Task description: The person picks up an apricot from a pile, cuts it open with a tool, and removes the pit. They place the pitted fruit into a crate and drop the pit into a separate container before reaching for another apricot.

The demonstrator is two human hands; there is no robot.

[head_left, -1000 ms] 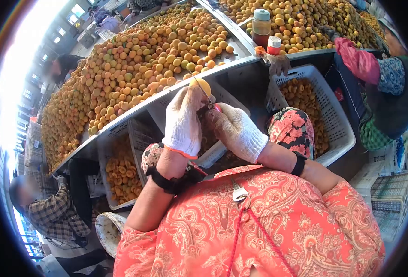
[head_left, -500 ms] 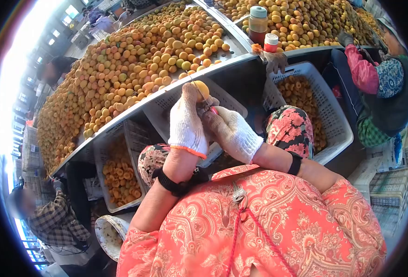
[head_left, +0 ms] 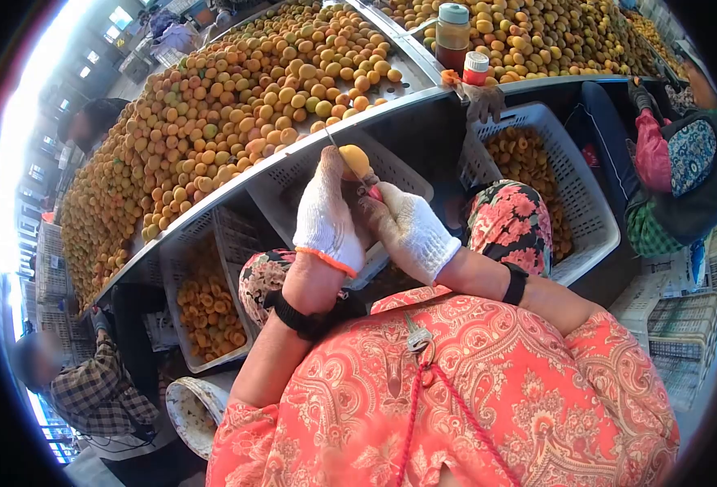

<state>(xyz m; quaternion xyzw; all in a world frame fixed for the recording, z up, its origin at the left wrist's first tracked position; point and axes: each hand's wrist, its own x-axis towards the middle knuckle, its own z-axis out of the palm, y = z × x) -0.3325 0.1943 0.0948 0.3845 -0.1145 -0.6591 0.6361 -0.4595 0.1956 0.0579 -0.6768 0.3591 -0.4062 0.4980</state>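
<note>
Both of my hands wear white knit gloves with dirty fingertips and meet near the middle of the view. My left hand (head_left: pixel 328 205) is closed around a yellow-orange apricot (head_left: pixel 355 162). A small knife (head_left: pixel 331 138) with a thin blade lies against the fruit, its tip pointing up and left. My right hand (head_left: pixel 405 223) is wrapped round the knife's handle, of which a bit of pink-red (head_left: pixel 375 193) shows. Just beyond my hands is the metal edge (head_left: pixel 293 149) of a table heaped with whole apricots (head_left: pixel 212 122).
Crates of halved apricots stand below the table at left (head_left: pixel 245 333) and right (head_left: pixel 598 219). A bottle (head_left: pixel 452 36), a red jar (head_left: pixel 476 69) and a dirty glove (head_left: pixel 484 104) sit at the table edge. A white bucket (head_left: pixel 184 406) stands lower left. Co-workers sit on both sides.
The knife blade now stands more upright beside the apricot, and both hands have shifted very slightly. The co-worker at the right has moved an arm and leaned away to the right.
</note>
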